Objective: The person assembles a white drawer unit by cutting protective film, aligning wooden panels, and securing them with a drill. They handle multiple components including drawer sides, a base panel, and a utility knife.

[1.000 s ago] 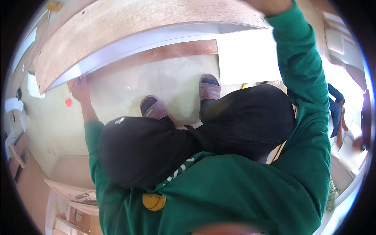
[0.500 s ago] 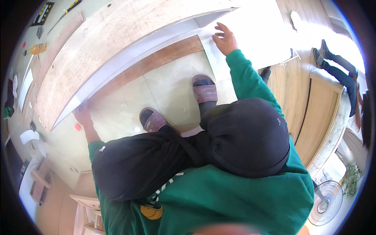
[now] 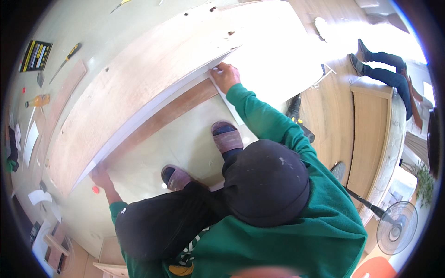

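A long wooden panel (image 3: 134,92) with a white edge lies tilted in front of me, above the pale floor. My left hand (image 3: 99,177) holds its near-left end from below. My right hand (image 3: 225,76) grips the panel's white edge at its right end, arm stretched out in a green sleeve. My knees in black trousers and two feet in slippers (image 3: 227,136) show below the panel.
A narrow brown strip (image 3: 162,118) lies on the floor under the panel. A yellow-handled knife (image 3: 67,55), a bottle (image 3: 38,100) and papers lie at the left. Another person's legs (image 3: 380,69) rest on a wooden cabinet (image 3: 371,134) at right; a fan (image 3: 395,229) stands nearby.
The view has tipped down and the panel has swung lower to the left. My right hand has come down from overhead onto the panel's right end. My left hand stays on the left end.
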### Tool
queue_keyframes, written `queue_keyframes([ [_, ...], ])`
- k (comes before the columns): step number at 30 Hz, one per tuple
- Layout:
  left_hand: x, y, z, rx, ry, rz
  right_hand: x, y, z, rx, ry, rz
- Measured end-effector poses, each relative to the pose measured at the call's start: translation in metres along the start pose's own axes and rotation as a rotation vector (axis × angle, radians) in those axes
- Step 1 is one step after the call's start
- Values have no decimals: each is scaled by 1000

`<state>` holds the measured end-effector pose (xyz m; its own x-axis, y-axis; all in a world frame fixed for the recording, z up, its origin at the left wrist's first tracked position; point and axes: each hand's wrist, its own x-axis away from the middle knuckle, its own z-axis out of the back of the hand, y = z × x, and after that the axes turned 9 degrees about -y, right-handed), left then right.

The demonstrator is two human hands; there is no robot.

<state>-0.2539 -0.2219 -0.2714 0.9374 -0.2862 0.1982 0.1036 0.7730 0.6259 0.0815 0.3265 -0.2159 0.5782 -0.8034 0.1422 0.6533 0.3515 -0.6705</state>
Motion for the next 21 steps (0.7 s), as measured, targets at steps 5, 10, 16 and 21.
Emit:
queue_keyframes([
  [5,0,24,1,-147,61,126,4,3,-4,-22,-55,-38],
  [10,0,15,3,-14,117,159,9,-3,-7,2,-67,-15],
  [16,-3,-24,4,18,36,21,7,10,-13,55,0,64],
  [21,-5,-13,7,-45,45,27,4,21,-17,-10,0,50],
])
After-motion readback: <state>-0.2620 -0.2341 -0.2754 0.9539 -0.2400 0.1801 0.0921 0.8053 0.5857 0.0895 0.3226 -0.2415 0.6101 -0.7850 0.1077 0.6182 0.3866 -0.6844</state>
